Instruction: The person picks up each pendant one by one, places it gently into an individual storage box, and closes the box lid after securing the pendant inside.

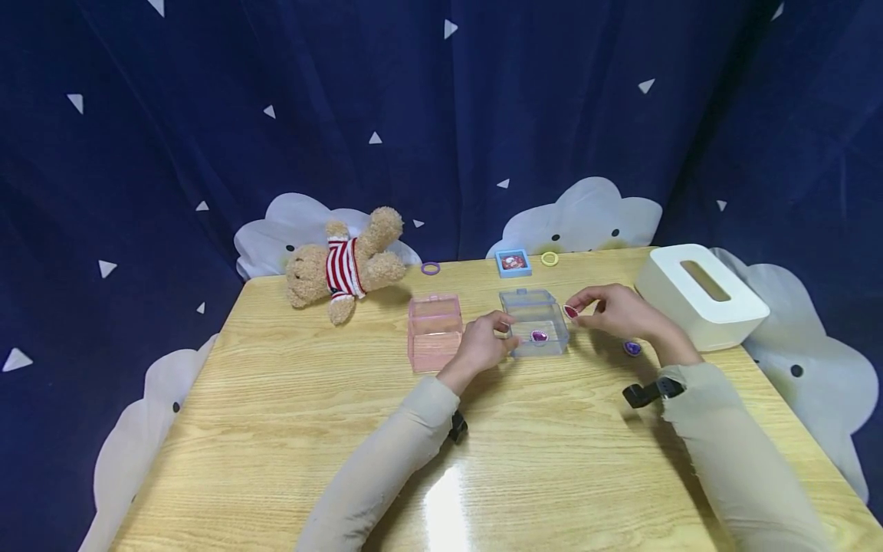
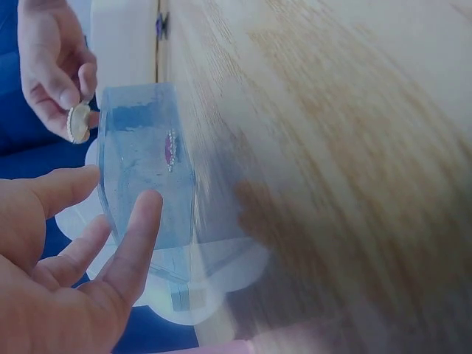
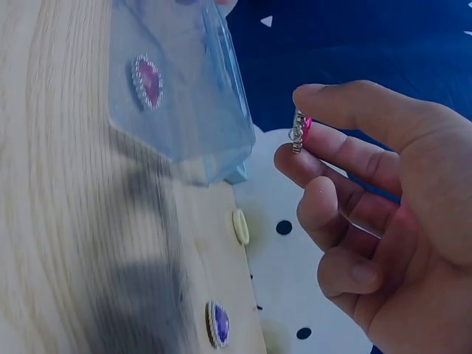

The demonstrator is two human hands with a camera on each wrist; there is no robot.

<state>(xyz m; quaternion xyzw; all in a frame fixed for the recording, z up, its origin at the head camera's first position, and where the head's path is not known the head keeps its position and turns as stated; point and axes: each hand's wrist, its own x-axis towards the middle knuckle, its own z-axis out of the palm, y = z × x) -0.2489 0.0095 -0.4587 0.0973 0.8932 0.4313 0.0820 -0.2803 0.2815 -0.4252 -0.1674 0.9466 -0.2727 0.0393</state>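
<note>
A clear blue box (image 1: 541, 349) stands on the table with its lid raised. Inside it lies a purplish-pink gem (image 1: 539, 336) with a beaded silver rim. My left hand (image 1: 480, 343) is at the box's left side, fingers spread and mostly straight; whether they press on the wall I cannot tell. To the right of the box, my right hand (image 1: 614, 310) pinches a red gem (image 1: 570, 311) between thumb and fingertips, above the table. In the right wrist view this gem (image 3: 297, 131) appears edge-on. A purple-blue gem (image 1: 631, 349) rests on the table below the right hand.
Left of the blue box is an opened pink clear box (image 1: 434, 356). A purple ring (image 1: 431, 268), a blue-framed square (image 1: 513, 263) and a yellow ring (image 1: 549, 259) lie along the back edge. A teddy bear (image 1: 345, 264) lies back left; a white tissue box (image 1: 717, 307) stands right.
</note>
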